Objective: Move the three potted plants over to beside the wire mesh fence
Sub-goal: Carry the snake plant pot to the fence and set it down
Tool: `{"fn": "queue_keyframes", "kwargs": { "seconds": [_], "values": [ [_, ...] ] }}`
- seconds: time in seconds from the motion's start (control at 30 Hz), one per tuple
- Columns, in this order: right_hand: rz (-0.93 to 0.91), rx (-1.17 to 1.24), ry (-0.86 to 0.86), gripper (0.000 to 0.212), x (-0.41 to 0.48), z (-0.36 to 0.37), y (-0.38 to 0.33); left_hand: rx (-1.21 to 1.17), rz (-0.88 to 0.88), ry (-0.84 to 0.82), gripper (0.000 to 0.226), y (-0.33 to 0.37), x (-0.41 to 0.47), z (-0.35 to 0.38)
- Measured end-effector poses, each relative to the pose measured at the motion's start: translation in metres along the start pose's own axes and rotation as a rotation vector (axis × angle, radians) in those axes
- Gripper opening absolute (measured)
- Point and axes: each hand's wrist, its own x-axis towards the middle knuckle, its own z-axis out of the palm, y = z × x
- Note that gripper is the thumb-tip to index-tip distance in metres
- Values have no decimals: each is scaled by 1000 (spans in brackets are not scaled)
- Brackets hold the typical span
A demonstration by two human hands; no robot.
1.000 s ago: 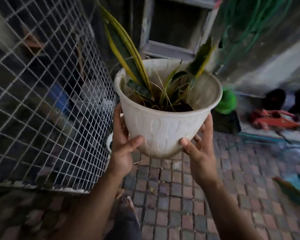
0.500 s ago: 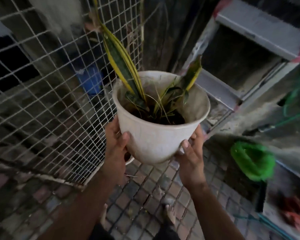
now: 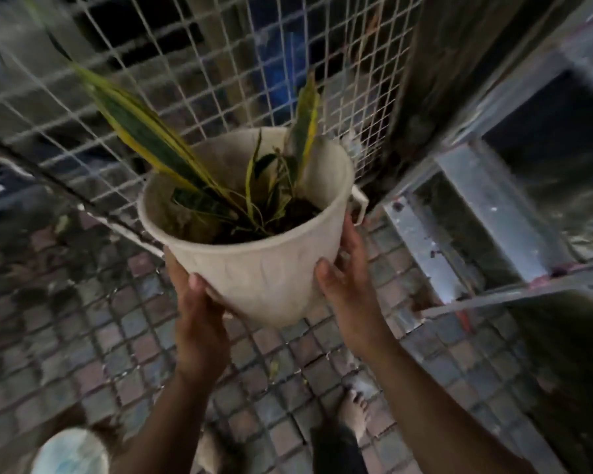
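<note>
A white plastic pot [image 3: 264,268] with a yellow-edged green snake plant [image 3: 151,131] hangs in the air, tilted slightly. My left hand [image 3: 199,313] grips its lower left side, thumb on the front. My right hand [image 3: 346,278] grips its right side, fingers wrapped behind. The wire mesh fence [image 3: 202,80] stands directly behind the pot, its bottom rail running down to the left. Only this one potted plant is plainly visible.
Brick paving [image 3: 83,336] covers the ground. A metal window frame [image 3: 476,241] leans at the right beside a dark post [image 3: 415,97]. A pale round object [image 3: 71,451] sits at bottom left. My bare feet [image 3: 355,408] stand below the pot.
The view has swung left and down, so the fence now fills the background behind the pot. The pot has moved closer to the fence's base, still held in both hands.
</note>
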Motion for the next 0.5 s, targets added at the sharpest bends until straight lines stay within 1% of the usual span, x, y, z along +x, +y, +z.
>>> {"fn": "queue_keyframes", "kwargs": {
  "seconds": [0.07, 0.1, 0.13, 0.17, 0.23, 0.27, 0.3, 0.37, 0.4, 0.47, 0.5],
  "values": [
    [8, 17, -61, 98, 16, 13, 66, -59, 78, 28, 96, -36, 17, -30],
    [9, 43, -81, 99, 24, 18, 102, -23, 117, 17, 108, -59, 29, -47],
    [15, 69, -93, 101, 31, 23, 138, 21, 147, 12, 110, -82, 39, -66],
    [20, 90, -100, 102, 37, 29, 176, 58, 170, 9, 103, -107, 48, -88],
    [24, 131, -111, 103, 44, 40, 249, 128, 204, 14, 78, -160, 65, -134],
    [28, 145, -114, 101, 45, 44, 283, 145, 207, 21, 70, -185, 72, -153],
    [34, 157, -117, 98, 45, 47, 315, 167, 208, 22, 68, -208, 76, -171],
    [42, 174, -129, 93, 44, 50, 372, 194, 192, 34, 74, -251, 82, -202],
    [37, 170, -141, 95, 43, 50, 397, 211, 182, 36, 82, -272, 84, -215],
    [10, 147, -174, 105, 44, 49, 443, 267, 168, 17, 101, -310, 88, -234],
    [-3, 127, -193, 107, 45, 48, 463, 295, 167, -1, 103, -328, 90, -242]
  ]
}}
